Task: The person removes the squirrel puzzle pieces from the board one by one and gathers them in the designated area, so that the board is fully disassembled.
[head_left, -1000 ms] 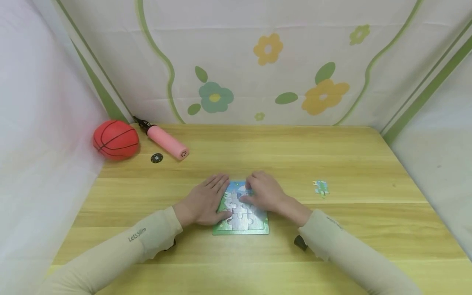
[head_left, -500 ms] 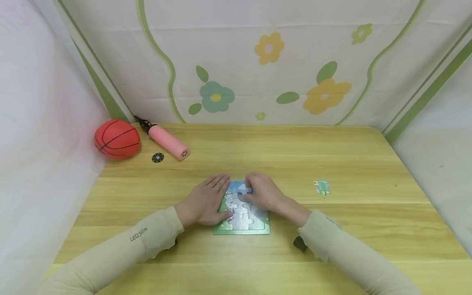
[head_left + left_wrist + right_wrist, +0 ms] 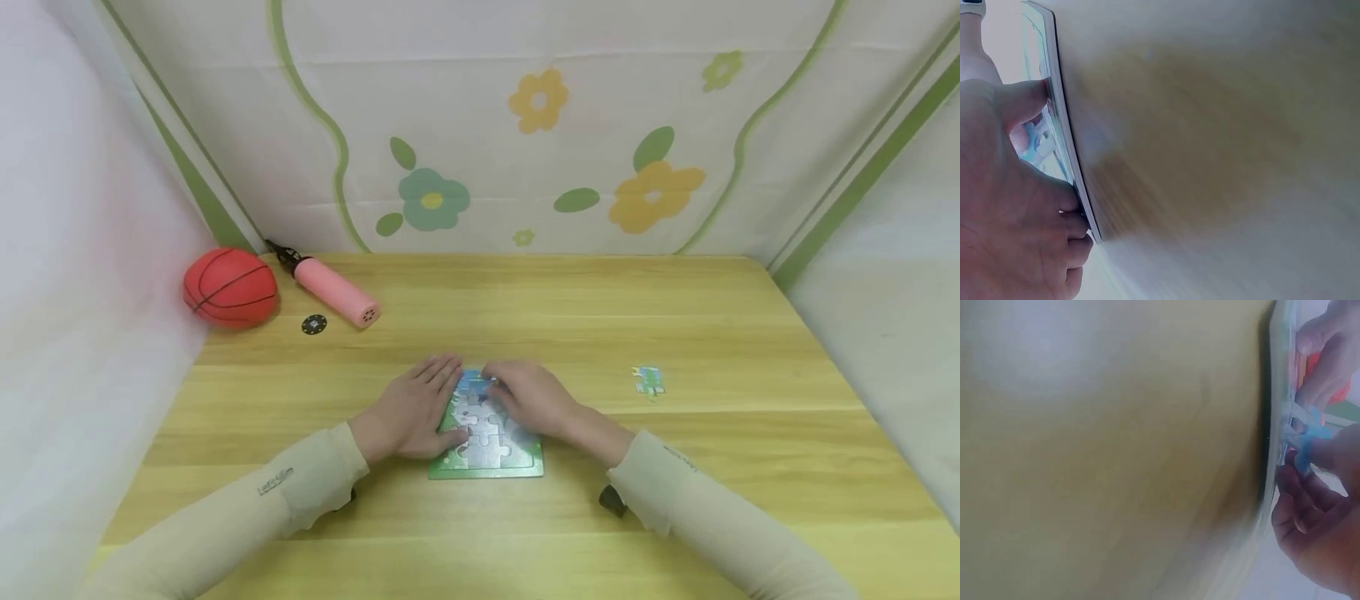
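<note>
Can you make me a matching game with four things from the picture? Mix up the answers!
1. ball
2. pump
3. puzzle board
4. loose puzzle bit

A. pink with a black tip
B. partly hidden by the left hand and right hand
C. lying away from the hands, on the right
D. red with black lines

Pairs: 1-D, 2-A, 3-B, 4-C

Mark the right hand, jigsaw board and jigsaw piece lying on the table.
Right hand (image 3: 536,398), head view: back of hand.
Jigsaw board (image 3: 487,473), head view: near green rim.
Jigsaw piece (image 3: 649,381), head view: middle.
</note>
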Action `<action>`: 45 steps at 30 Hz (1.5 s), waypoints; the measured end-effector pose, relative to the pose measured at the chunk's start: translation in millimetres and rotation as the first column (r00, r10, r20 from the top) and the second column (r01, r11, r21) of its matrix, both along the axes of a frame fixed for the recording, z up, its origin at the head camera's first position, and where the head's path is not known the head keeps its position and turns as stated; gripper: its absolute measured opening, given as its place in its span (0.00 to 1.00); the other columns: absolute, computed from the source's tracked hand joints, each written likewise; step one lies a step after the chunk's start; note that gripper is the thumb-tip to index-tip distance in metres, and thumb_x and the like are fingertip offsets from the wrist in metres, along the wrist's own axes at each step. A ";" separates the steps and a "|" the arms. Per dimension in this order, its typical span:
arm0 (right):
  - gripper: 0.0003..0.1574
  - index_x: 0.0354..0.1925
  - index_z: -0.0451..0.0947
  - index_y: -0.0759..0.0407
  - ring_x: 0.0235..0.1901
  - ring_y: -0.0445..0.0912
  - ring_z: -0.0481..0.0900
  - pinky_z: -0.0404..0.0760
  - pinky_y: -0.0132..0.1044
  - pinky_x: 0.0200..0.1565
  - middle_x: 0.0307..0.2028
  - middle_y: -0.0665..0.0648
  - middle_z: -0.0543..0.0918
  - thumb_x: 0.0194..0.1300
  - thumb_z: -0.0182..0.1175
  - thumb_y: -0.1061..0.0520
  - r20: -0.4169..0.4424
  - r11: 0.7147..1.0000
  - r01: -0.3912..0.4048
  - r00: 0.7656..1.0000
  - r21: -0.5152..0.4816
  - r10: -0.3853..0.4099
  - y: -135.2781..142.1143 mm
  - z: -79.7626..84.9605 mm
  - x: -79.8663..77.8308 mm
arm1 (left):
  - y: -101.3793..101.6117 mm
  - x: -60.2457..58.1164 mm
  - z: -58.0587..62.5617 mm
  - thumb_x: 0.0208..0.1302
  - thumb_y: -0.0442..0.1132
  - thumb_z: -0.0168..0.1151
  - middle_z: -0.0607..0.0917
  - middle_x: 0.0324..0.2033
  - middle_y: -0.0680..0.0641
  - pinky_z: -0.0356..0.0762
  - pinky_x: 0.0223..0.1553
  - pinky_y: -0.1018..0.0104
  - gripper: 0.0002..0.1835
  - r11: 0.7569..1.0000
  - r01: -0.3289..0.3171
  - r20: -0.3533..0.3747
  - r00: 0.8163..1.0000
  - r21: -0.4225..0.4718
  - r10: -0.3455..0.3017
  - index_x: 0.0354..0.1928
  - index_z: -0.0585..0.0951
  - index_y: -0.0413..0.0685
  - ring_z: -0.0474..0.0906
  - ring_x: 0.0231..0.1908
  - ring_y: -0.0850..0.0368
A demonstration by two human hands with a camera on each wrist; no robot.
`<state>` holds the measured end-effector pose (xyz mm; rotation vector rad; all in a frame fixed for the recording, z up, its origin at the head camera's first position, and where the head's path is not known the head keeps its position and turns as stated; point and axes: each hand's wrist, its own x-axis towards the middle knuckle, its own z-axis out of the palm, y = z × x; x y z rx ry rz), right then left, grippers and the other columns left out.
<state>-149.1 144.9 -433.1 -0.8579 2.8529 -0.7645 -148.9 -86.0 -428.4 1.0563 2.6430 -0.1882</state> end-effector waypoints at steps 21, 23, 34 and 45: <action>0.03 0.38 0.80 0.59 0.36 0.44 0.81 0.81 0.35 0.40 0.35 0.55 0.87 0.70 0.63 0.66 0.155 0.989 0.147 0.976 0.035 -0.151 159.4 27.4 -18.4 | -5.9 2.0 1.8 0.73 0.73 0.40 0.49 0.84 0.37 0.46 0.86 0.49 0.53 0.999 -0.018 0.029 0.999 0.051 0.016 0.82 0.51 0.36 0.46 0.84 0.42; 0.04 0.37 0.80 0.58 0.37 0.43 0.82 0.82 0.34 0.41 0.35 0.54 0.88 0.69 0.64 0.66 0.170 0.990 0.132 0.976 0.049 -0.139 164.0 25.8 -19.1 | -6.1 2.0 0.7 0.73 0.73 0.40 0.49 0.84 0.38 0.46 0.86 0.49 0.53 0.998 -0.021 0.027 0.999 0.051 0.019 0.82 0.51 0.36 0.46 0.84 0.42; 0.03 0.39 0.85 0.61 0.39 0.47 0.85 0.87 0.51 0.47 0.36 0.55 0.89 0.66 0.66 0.66 0.143 0.989 0.114 0.982 0.097 -0.127 163.4 20.2 -22.7 | -2.0 2.1 0.3 0.74 0.73 0.39 0.49 0.84 0.38 0.45 0.86 0.49 0.53 0.998 -0.011 0.023 1.000 0.065 0.009 0.82 0.51 0.36 0.46 0.85 0.43; 0.05 0.40 0.85 0.61 0.39 0.47 0.86 0.89 0.49 0.47 0.37 0.56 0.90 0.67 0.65 0.67 0.162 0.985 0.120 0.977 0.127 -0.140 161.6 13.0 -23.6 | -3.5 3.2 2.8 0.75 0.71 0.40 0.50 0.83 0.37 0.46 0.86 0.49 0.51 0.997 -0.001 0.025 1.000 0.078 -0.001 0.81 0.52 0.35 0.46 0.84 0.42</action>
